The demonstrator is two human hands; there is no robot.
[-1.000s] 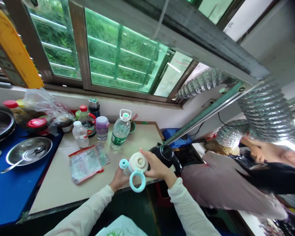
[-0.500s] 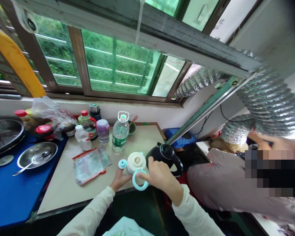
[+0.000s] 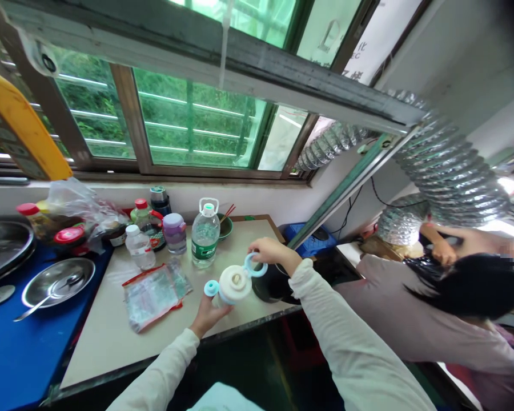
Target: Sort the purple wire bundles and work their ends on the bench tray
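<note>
A water bottle with a cream-white lid [image 3: 235, 283] stands at the front of the table, seen from above. It has a light blue round cap [image 3: 211, 288] flipped out on the left and a light blue carrying ring [image 3: 257, 266] on the right. My left hand [image 3: 209, 313] is wrapped round the bottle's body below the lid. Fingers of my right hand [image 3: 269, 252] are closed on the far side of the ring. Partly behind my right hand and wrist sits a black kettle [image 3: 268, 291]; its handle is hidden by my sleeve.
A large water bottle [image 3: 205, 237] and a green bowl with chopsticks [image 3: 226, 227] stand behind. Plastic bags [image 3: 152, 297] lie to the left. A metal bowl with a spoon [image 3: 60, 279] rests on the blue surface. Another person [image 3: 377, 297] bends over at the right.
The ring has swung from the near side of the lid round to its right. My right hand has moved from the near side to the far side with it. The view has shifted slightly.
</note>
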